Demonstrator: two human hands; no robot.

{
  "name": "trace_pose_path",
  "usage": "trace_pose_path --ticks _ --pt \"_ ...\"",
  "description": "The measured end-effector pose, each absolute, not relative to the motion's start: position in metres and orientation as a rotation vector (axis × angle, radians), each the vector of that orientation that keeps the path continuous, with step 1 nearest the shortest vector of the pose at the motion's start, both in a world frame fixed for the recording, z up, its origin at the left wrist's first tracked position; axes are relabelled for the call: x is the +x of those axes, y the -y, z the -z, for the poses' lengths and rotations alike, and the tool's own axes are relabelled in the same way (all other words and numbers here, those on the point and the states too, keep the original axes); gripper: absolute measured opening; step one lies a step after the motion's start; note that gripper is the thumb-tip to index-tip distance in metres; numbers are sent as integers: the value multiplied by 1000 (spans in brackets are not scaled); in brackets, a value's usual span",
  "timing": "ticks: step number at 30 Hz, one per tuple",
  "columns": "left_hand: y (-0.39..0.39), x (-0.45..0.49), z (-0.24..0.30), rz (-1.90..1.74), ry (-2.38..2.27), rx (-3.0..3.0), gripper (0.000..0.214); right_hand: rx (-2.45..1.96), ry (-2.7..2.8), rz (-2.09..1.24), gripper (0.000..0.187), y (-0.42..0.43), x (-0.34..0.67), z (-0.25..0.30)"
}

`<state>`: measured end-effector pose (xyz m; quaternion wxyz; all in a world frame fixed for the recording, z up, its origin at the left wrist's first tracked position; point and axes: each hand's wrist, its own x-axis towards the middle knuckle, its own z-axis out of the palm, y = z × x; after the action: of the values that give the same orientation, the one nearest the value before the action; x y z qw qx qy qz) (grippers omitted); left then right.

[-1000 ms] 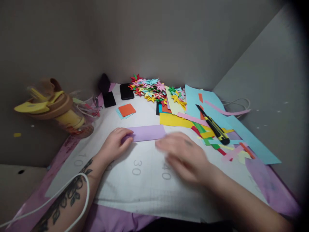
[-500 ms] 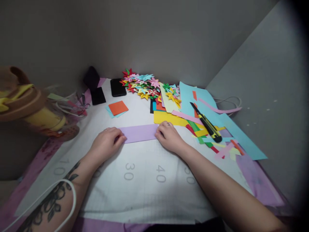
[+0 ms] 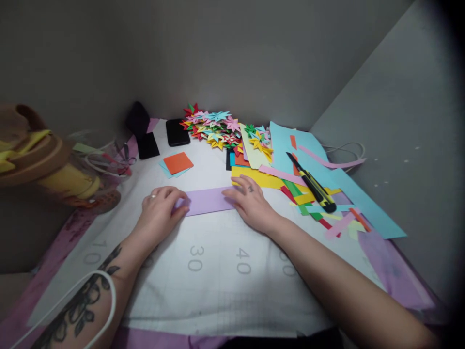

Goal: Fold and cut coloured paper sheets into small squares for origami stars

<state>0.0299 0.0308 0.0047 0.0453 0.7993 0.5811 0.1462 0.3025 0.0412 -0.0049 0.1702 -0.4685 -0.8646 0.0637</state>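
Observation:
A lilac paper strip (image 3: 207, 201) lies flat across the white sheet in front of me. At its left end is my left hand (image 3: 162, 211), thumb and curled fingers on the paper's edge. My right hand (image 3: 254, 203) rests over the other end with its fingers stretched out and spread, the fingertips on or just above the paper. That end of the strip is partly hidden by the fingers. Just beyond my right hand lies a yellow paper piece (image 3: 269, 180).
Coloured paper stars (image 3: 214, 128) are heaped at the back beside a black phone (image 3: 178, 132). A box cutter (image 3: 314, 186) lies on light-blue paper (image 3: 286, 138) among scraps at right. Orange and blue squares (image 3: 178, 164) lie behind my left hand; a tumbler (image 3: 69, 169) stands far left.
My right hand has uncurled from the strip's right end, its fingers now spread. The left hand's fingers have lifted and loosened slightly. The strip stays nearly in place.

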Motion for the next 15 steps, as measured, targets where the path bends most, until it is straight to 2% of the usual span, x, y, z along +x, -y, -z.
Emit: trace_pose_path --ticks 5,15 --pt "-35 22 4 -511 -1346 2744 36 -882 2828 -221 42 -50 300 0" --pt "-35 20 4 -298 -1096 2959 41 -898 2880 -356 38 -53 296 -3"
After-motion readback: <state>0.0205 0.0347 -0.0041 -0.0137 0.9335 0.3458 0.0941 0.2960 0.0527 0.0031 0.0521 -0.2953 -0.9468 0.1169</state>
